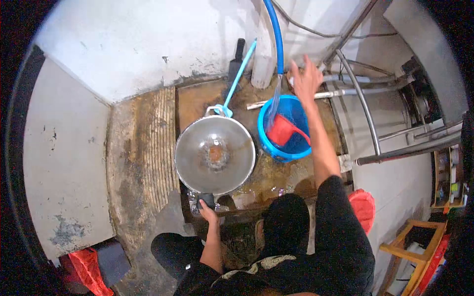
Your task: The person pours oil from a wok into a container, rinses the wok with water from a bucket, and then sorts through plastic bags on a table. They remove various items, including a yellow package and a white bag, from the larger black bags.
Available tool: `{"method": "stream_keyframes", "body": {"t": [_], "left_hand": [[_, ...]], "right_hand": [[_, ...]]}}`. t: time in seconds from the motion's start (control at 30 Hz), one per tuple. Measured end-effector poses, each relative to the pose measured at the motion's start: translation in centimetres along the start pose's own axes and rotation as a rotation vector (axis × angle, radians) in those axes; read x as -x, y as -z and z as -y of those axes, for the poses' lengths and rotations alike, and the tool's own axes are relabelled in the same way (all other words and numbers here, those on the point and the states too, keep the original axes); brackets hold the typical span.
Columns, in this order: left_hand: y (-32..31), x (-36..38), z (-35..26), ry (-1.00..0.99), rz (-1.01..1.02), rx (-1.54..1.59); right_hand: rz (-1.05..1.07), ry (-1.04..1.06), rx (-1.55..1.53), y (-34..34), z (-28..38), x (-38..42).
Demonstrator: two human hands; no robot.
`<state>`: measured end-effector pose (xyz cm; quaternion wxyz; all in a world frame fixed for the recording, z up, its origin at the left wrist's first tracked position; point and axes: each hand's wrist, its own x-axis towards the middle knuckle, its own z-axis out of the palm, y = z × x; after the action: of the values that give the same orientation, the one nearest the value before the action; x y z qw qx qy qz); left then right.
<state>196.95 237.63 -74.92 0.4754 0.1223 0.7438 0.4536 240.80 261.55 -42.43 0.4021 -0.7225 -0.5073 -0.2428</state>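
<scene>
A large grey metal wok (pixel 192 143) sits on the wet floor slab, with brownish liquid at its bottom. At the wok's near rim, my left hand (pixel 208 213) is closed on a small dark pad (pixel 206 199); whether a wok handle lies under it is hidden. My right hand (pixel 307 81) reaches forward past a blue bucket (pixel 261 129), its fingers spread near the pipes and holding nothing. Water runs from a blue hose (pixel 277 42) into the bucket. Inside the bucket is a red dipper (pixel 280 132), its handle leaning toward my right forearm.
Behind the wok, a light-blue long-handled brush (pixel 239 74) and a dark bottle (pixel 237 61) lean by the wall. A white pipe (pixel 326 94) crosses behind the bucket. Metal rails (pixel 363 103) stand at right, above a wooden stool (pixel 414 241). Red plastic (pixel 363 211) lies at right.
</scene>
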Motion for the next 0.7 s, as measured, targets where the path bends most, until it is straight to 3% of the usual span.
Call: {"method": "stream_keyframes", "body": {"t": [0.1, 0.17, 0.2, 0.27, 0.33, 0.37, 0.4, 0.43, 0.5, 0.53, 0.57, 0.6, 0.67, 0.7], "left_hand": [[0.3, 3.3, -2.2, 0.091, -0.155, -0.171], [0.5, 6.3, -4.7, 0.113, -0.184, -0.246], [-0.1, 7.4, -5.3, 0.083, -0.313, -0.207], [1.3, 7.9, -5.3, 0.075, -0.186, -0.123], [2.8, 6.5, -3.0, 0.047, -0.215, -0.070], [2.9, 7.6, -4.3, 0.000, -0.287, -0.086], [3.0, 9.5, -6.9, -0.044, -0.355, -0.112], [3.5, 11.4, -9.8, -0.054, -0.283, -0.084], [6.5, 9.2, -8.4, -0.163, -0.092, 0.060], [7.1, 8.8, -10.0, -0.108, -0.037, 0.192], [7.6, 8.8, -12.0, -0.129, -0.016, 0.138], [8.0, 8.3, -13.6, -0.049, 0.067, 0.340], [8.3, 8.3, -17.9, -0.071, 0.227, 0.413], [8.6, 8.0, -19.6, -0.021, 0.256, 0.471]], "right_hand": [[-0.076, 0.082, -0.112, 0.5, 5.5, -6.6], [-0.016, -0.118, -0.383, 0.4, 4.3, -5.1], [0.003, -0.213, -0.518, 0.5, 3.2, -4.3], [0.204, -0.125, -0.041, -1.5, -4.0, 2.1], [0.806, -0.248, 0.232, -2.7, -10.5, 9.9], [1.031, -0.188, 0.322, -5.8, -17.2, 15.1], [1.415, -0.234, 0.386, -3.8, -15.9, 16.1], [1.416, -0.233, 0.337, -4.2, -16.7, 18.3], [1.402, -0.281, 0.217, -5.8, -19.0, 20.9], [1.394, -0.329, 0.152, -6.7, -19.6, 21.7], [1.449, -0.491, 0.062, -7.4, -20.8, 22.3], [1.489, -0.659, -0.016, -8.1, -22.0, 22.9], [1.664, -1.210, -0.242, -10.1, -24.4, 23.2], [1.386, -1.193, -0.322, -7.8, -21.3, 23.3]]}}
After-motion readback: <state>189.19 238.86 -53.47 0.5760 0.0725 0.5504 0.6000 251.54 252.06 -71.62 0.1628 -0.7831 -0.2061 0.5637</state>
